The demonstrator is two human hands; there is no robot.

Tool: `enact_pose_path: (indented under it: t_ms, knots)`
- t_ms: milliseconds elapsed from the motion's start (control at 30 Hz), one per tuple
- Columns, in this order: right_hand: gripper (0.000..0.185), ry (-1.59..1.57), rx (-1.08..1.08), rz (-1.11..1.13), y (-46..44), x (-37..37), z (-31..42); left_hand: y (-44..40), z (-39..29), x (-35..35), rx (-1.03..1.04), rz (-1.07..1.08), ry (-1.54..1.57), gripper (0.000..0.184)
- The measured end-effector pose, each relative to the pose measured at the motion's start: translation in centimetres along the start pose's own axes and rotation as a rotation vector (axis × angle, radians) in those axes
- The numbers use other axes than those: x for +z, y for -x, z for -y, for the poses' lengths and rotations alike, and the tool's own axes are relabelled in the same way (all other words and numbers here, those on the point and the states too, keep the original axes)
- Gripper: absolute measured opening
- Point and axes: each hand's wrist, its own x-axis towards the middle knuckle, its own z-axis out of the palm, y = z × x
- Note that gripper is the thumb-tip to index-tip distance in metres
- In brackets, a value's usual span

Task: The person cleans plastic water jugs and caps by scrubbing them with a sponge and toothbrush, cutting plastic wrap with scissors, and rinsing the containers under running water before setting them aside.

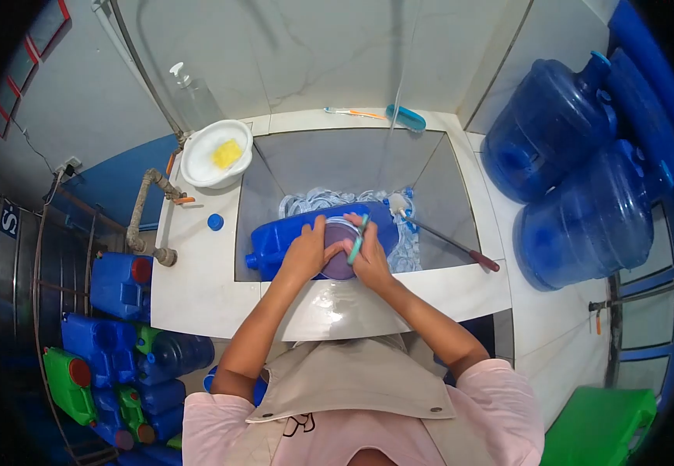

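Over the near side of the sink (461, 210), my left hand (304, 248) grips the edge of a round purple container (338, 266) with a pale rim. My right hand (371, 258) is at its other side, closed around a narrow teal strip-like tool (359, 239); its exact kind is unclear. Beneath my hands a blue jug (271, 239) lies on its side, its capped neck pointing left. Pale blue and white strips (329, 200) are heaped behind it. A long-handled tool (446, 241) with a dark red grip leans across the sink's right side.
Left of the sink stand a white basin (217, 172) with a yellow sponge (227, 154), a blue cap (215, 222) and a pump bottle (193, 97). A teal brush (405, 118) and toothbrush (352, 113) lie on the back ledge. Large water bottles (547, 128) stand right; blue jugs (104, 349) are stacked lower left.
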Motion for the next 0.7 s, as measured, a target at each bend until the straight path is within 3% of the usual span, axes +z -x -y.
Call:
enact_pose_path:
  t_ms: [100,133,200,267,333,367,400,467,533,600,667,700]
  knots:
    - [0.045,-0.101,0.208,0.400,-4.9,0.1,0.8,0.9,1.9,2.9,-0.273,-0.003,0.262,0.075]
    - [0.045,-0.102,0.201,0.396,-6.6,0.6,0.5,1.4,0.8,2.2,-0.269,-0.009,0.257,0.075]
    - [0.051,-0.081,0.342,0.835,-9.3,1.8,-0.1,3.1,-1.3,1.3,-0.535,0.030,0.838,0.074]
    - [0.056,-0.258,0.329,0.928,-10.5,3.8,1.3,4.1,0.0,3.8,-0.615,0.014,0.948,0.076]
    - [0.043,0.114,0.040,1.137,-11.4,5.0,4.5,5.6,-1.1,2.9,-0.643,0.010,1.387,0.077]
    - [0.043,0.110,0.036,1.142,-11.6,5.0,5.5,6.0,-1.1,2.0,-0.781,-0.007,1.410,0.066]
    - [0.041,0.090,0.036,1.089,-11.6,4.9,6.1,6.3,-0.3,1.0,-0.782,-0.008,1.410,0.066]
    - [0.039,0.072,0.041,1.034,-11.8,4.7,5.8,6.8,1.6,-1.2,-0.478,-0.052,1.058,0.044]
    - [0.036,-0.566,0.314,0.937,-13.1,3.4,3.8,6.1,0.8,-4.4,-0.440,-0.142,1.113,0.035]
    - [0.032,-0.487,0.470,0.819,-15.3,0.8,2.0,4.3,0.5,-6.2,-0.399,-0.230,1.162,0.027]
    - [0.032,-0.250,0.451,0.656,-17.8,-0.9,-3.3,2.0,0.7,-7.5,-0.396,-0.472,1.196,0.026]
    - [0.033,-0.086,0.474,0.623,-18.9,-2.3,-5.3,0.7,1.4,-7.8,-0.391,-0.476,1.193,0.026]
